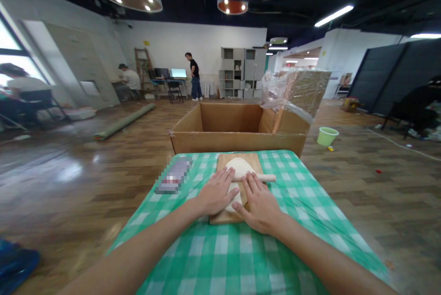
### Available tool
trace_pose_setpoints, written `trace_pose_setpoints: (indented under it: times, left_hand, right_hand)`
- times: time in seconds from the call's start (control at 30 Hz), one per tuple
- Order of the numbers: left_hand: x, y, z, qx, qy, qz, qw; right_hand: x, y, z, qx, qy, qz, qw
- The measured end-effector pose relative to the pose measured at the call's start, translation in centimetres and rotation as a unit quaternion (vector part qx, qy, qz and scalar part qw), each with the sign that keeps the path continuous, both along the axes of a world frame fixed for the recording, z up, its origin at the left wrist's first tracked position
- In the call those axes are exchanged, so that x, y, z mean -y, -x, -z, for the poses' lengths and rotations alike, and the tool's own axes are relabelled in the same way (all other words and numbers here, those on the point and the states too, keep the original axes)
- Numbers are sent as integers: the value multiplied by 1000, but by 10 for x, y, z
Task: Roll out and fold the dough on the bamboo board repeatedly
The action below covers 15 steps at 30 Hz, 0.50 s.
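Note:
A pale wooden rolling pin (269,178) lies crosswise over a flattened sheet of dough (239,165). Under the dough is a wooden cutting board (223,218), set on a green-and-white checked tablecloth (220,258). My left hand (217,192) rests flat on the left part of the pin, fingers stretched forward and thumb pointing inward. On the right part lies my right hand (261,204), also with straight fingers, its thumb close to the left one. The pin's left end is hidden by my left hand, while its right end sticks out past my right fingers.
A pixelated greyish item (174,176) lies on the table's left side. Just beyond the table stands an open cardboard box (237,142), with plastic-wrapped cardboard (306,93) at its right. A green bucket (327,136) and a rolled mat (126,121) are on the floor. Several people are farther off.

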State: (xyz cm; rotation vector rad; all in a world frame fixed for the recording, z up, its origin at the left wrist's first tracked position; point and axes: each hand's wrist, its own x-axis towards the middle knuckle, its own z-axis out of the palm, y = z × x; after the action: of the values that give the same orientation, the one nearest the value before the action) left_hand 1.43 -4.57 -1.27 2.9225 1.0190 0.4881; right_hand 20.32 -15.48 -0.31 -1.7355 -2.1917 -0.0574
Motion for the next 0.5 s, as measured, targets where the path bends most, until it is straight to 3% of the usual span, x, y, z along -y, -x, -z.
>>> trace_pose_setpoints:
  times: [0.13, 0.23, 0.37, 0.5]
  left_hand:
    - [13, 6, -8, 42, 26, 9, 999]
    - [6, 6, -20, 92, 79, 10, 993]
    - [-29, 1, -28, 192, 127, -57, 972]
    - [-66, -2, -19, 305, 147, -150, 929]
  right_hand:
    - [2, -5, -15, -8, -18, -12, 1000]
    - [-14, -21, -25, -17, -30, 6, 999]
    - [-38, -48, -21, -8, -29, 41, 999]
    - [-49, -68, -9, 14, -29, 31, 999]
